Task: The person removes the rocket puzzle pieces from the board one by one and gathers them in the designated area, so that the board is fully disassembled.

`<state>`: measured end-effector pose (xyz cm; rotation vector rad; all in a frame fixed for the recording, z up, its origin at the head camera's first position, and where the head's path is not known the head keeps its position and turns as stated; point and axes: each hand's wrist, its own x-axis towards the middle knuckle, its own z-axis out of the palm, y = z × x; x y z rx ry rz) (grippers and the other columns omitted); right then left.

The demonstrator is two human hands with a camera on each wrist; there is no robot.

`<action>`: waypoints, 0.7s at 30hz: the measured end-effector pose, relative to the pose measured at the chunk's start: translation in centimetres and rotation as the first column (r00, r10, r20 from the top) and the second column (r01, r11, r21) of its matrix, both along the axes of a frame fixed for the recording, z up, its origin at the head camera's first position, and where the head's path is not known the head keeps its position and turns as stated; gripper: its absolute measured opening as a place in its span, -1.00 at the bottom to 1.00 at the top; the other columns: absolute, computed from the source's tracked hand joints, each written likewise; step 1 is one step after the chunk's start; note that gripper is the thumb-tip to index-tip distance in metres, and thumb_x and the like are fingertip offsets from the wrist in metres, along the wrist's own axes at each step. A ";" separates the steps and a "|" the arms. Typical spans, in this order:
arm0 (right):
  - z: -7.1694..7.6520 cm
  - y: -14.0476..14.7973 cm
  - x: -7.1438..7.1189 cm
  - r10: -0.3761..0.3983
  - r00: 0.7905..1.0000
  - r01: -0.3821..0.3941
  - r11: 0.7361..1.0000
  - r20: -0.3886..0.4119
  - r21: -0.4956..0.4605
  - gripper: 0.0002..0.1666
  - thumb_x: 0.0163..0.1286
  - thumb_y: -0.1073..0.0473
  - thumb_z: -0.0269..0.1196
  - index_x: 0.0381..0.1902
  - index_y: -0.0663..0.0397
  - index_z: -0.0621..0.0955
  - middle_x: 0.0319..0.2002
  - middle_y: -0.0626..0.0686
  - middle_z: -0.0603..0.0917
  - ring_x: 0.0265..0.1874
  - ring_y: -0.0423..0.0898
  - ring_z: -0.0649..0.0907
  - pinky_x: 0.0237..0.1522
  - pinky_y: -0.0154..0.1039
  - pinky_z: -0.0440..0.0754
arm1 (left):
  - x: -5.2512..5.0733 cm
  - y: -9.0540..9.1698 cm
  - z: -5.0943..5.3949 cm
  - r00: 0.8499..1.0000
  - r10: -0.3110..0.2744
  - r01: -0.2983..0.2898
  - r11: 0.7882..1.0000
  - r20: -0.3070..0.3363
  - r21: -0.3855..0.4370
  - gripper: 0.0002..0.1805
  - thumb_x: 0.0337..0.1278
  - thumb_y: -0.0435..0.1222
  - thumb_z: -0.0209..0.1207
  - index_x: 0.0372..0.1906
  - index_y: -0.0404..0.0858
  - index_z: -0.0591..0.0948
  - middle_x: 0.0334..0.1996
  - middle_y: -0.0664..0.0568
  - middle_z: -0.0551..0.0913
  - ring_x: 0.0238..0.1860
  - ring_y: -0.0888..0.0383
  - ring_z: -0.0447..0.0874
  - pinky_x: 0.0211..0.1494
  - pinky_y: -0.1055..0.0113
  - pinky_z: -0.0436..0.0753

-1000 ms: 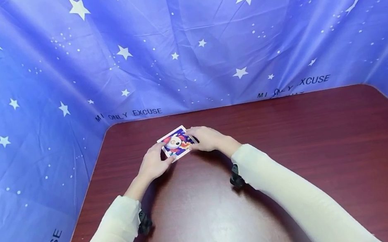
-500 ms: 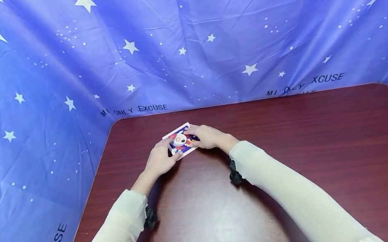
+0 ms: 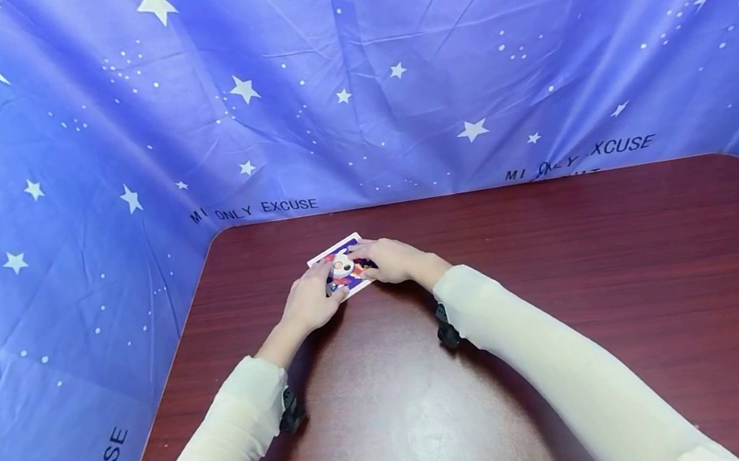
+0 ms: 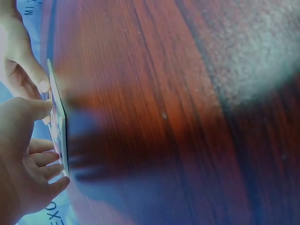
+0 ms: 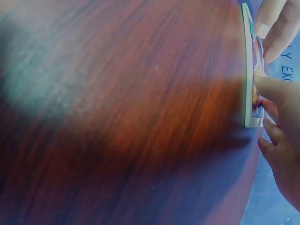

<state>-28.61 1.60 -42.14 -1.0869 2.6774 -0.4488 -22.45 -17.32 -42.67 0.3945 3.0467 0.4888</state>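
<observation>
A thin square board (image 3: 343, 264) with a pale border lies flat on the table, toward the back left of centre in the head view. Its face carries a colourful cartoon with a white round figure on purple. My left hand (image 3: 308, 301) rests on the board's left side, thumb at the near edge and fingers spread over the face. From the right, my right hand (image 3: 397, 259) touches the face with thumb and fingertips. Both wrist views show the board (image 4: 59, 119) edge-on, with fingertips on top. My hands cover its left and right parts.
The dark red wooden table (image 3: 597, 268) reaches back to a blue star-printed curtain (image 3: 354, 129), which also hangs along the left and right. Black wrist cameras hang under the left cuff (image 3: 263, 370) and right cuff (image 3: 456, 285), close above the tabletop.
The head view has shifted slightly. My left hand has slid a little further over the board, and the right fingers reach further onto its face. The board stays nearly in place.
</observation>
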 end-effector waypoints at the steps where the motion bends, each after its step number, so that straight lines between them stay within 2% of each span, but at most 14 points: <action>1: 0.0 0.0 0.1 0.003 1.000 -0.003 1.000 -0.001 0.003 -0.44 0.42 0.11 0.15 0.35 0.08 0.42 0.44 0.10 0.33 0.49 0.03 0.24 0.49 -0.07 0.26 | 0.0 0.0 0.0 1.000 -0.001 0.001 1.000 0.001 -0.004 -0.32 0.19 -0.12 0.14 0.34 -0.41 0.35 0.34 -0.29 0.40 0.42 -0.13 0.32 0.45 -0.01 0.36; 10: -0.1 0.2 0.4 -0.005 1.000 0.005 1.000 0.003 0.011 -0.43 0.42 0.09 0.15 0.35 0.06 0.41 0.43 0.11 0.33 0.46 0.01 0.29 0.50 -0.10 0.25 | 0.3 0.4 0.1 1.000 -0.017 0.017 1.000 -0.007 -0.025 -0.32 0.19 -0.14 0.14 0.33 -0.43 0.36 0.36 -0.25 0.39 0.42 -0.11 0.31 0.45 0.01 0.36; 21: 0.4 1.4 1.8 -0.008 1.000 0.008 1.000 -0.001 0.012 -0.43 0.41 0.09 0.16 0.34 0.11 0.42 0.41 0.16 0.36 0.42 0.05 0.36 0.47 -0.09 0.29 | 0.7 1.2 -0.1 0.999 -0.030 0.031 0.999 0.033 -0.041 -0.33 0.22 -0.12 0.12 0.35 -0.39 0.35 0.41 -0.20 0.34 0.45 -0.09 0.27 0.47 0.03 0.34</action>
